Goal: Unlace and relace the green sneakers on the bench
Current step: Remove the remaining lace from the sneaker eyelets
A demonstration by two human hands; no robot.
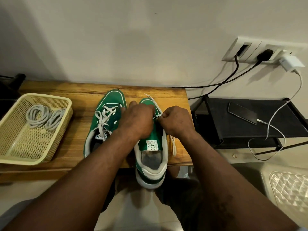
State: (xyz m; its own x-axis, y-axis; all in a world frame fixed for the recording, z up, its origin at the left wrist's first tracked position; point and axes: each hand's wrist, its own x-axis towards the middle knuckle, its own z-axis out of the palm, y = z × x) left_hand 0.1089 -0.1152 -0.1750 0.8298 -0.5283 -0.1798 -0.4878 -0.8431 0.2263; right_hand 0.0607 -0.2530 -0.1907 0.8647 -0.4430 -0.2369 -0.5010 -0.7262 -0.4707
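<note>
The fingers (164, 115) of your right hand (176, 121) pinch the flat white lace (173, 145) of the green canvas sneaker (150, 158), whose heel overhangs the wooden bench (75, 139) at six o'clock. Your left hand (136, 120) curls over its eyelets, so I cannot tell what it grips. At nine o'clock, the pale yellow perforated plastic basket (25, 144) holds two coiled grey cords (40, 117).

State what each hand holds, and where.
Right hand pinches the white flat shoelace beside the green white-soled sneaker's eyelets. Left hand covers the lacing; its hold is hidden.
</note>
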